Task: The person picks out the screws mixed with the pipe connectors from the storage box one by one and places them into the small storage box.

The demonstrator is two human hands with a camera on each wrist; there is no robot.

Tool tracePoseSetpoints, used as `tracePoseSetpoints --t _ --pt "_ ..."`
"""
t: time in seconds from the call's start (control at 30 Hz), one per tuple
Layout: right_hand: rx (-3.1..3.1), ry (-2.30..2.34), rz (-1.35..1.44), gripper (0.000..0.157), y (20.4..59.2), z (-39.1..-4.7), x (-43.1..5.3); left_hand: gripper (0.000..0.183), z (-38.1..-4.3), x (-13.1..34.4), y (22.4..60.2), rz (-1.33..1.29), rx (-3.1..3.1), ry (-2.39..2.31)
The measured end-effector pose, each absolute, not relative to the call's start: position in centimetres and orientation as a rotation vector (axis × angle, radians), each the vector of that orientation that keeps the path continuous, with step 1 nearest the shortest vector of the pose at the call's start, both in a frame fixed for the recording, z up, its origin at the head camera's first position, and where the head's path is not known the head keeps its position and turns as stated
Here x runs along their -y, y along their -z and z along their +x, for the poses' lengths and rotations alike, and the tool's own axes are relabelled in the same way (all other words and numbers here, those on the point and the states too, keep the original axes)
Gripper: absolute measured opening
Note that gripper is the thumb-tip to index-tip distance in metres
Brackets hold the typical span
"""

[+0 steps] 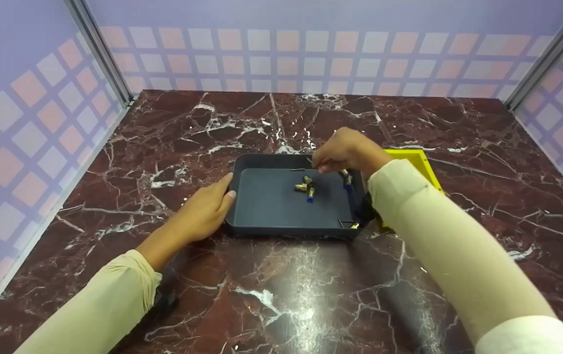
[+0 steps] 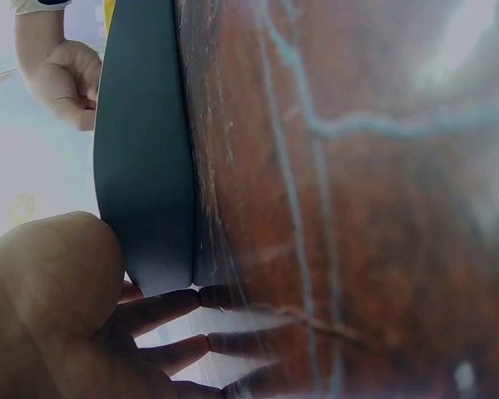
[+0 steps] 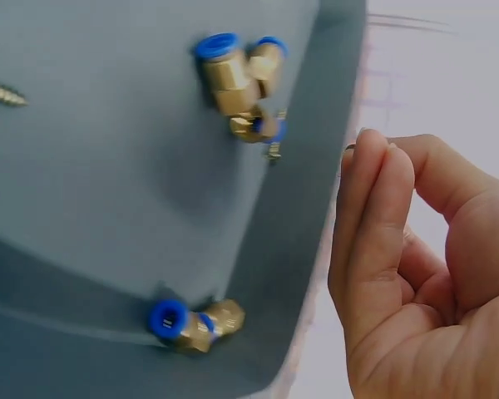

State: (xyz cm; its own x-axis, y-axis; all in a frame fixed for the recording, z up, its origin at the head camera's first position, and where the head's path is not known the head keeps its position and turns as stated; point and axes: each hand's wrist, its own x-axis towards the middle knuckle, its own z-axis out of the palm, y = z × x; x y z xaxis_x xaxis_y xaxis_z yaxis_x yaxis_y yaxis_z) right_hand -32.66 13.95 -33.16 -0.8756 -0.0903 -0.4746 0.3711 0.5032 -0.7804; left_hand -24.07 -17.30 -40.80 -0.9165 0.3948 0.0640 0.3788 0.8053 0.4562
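A dark grey tray [image 1: 271, 206] lies on the marbled tabletop. At its left side my left hand [image 1: 208, 209] grips the wall, thumb at the rim and fingers along the outside; the left wrist view shows fingertips [image 2: 187, 303] down by the tabletop. Over the tray's far right part, my right hand [image 1: 343, 150] pinches a thin screw [image 1: 309, 160], mostly hidden by the fingers. Brass pneumatic fittings with blue collars [image 1: 309, 191] lie grouped in the tray; more fittings [image 1: 346, 178] sit near its right wall. Loose screws [image 3: 4, 93] show in the right wrist view.
Right of the tray stands a yellow bin [image 1: 416, 162], partly behind the right forearm. Another screw and a brass piece [image 1: 354, 225] lie in the tray's near right corner. Tiled-pattern panels [image 1: 262, 54] enclose the marbled tabletop [image 1: 188, 132] at the back and sides.
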Motion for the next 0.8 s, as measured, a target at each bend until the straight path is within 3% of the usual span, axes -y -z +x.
tracePoseSetpoints --t 0.2,0.37,0.57,0.8 --pt "-2.229 1.450 0.233 0.016 31.4 -32.4 -15.3 0.057 -24.1 17.3 40.8 0.630 -2.953 -0.737" --pt "-2.204 1.484 0.238 0.010 30.5 -32.3 -17.1 0.057 -24.1 17.3 40.9 0.635 -2.957 -0.737" --pt "-2.222 1.468 0.218 0.016 29.3 -31.7 -19.5 0.057 -24.1 17.3 40.8 0.638 -2.955 -0.741" --pt "-2.175 1.554 0.211 0.004 28.4 -30.8 -22.1 0.058 -24.0 17.3 40.8 0.627 -2.955 -0.734"
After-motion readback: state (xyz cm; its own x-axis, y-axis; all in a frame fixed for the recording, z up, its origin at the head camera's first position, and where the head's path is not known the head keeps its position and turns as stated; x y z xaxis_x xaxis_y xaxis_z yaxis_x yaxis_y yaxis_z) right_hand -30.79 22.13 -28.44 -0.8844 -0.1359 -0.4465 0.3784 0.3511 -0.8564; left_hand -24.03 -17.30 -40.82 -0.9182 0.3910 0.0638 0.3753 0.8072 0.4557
